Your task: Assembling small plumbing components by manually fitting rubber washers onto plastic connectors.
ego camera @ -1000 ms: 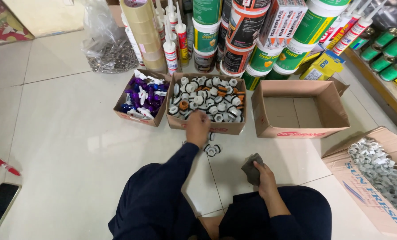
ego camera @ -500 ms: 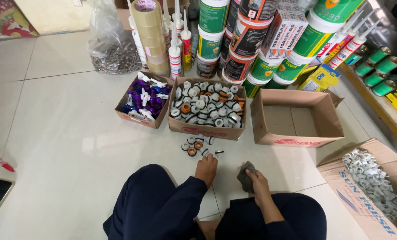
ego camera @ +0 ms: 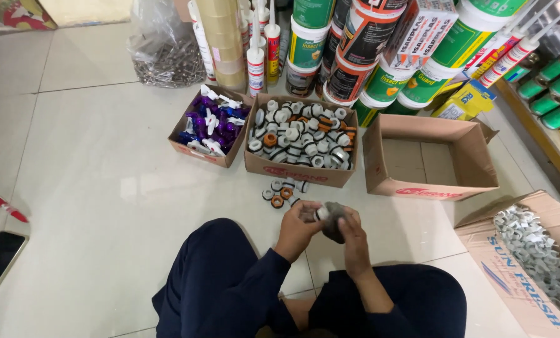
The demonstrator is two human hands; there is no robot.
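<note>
The left hand [ego camera: 300,226] grips a small white fitting [ego camera: 321,213] in closed fingers, just in front of the middle cardboard box [ego camera: 292,172], while the right hand [ego camera: 349,228] presses a grey cloth [ego camera: 335,219] against it. For a good wipe, judged from this grip: hold the fitting firmly, turn it inside the cloth, and work above the small pile of fittings [ego camera: 283,189] on the floor [ego camera: 104,188] before that box.

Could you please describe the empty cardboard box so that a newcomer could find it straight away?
Three open cardboard boxes stand in a row on the tiled floor, in front of stacked tubs. The empty cardboard box is the rightmost and largest; unlike its neighbours, it holds no fittings.
</note>
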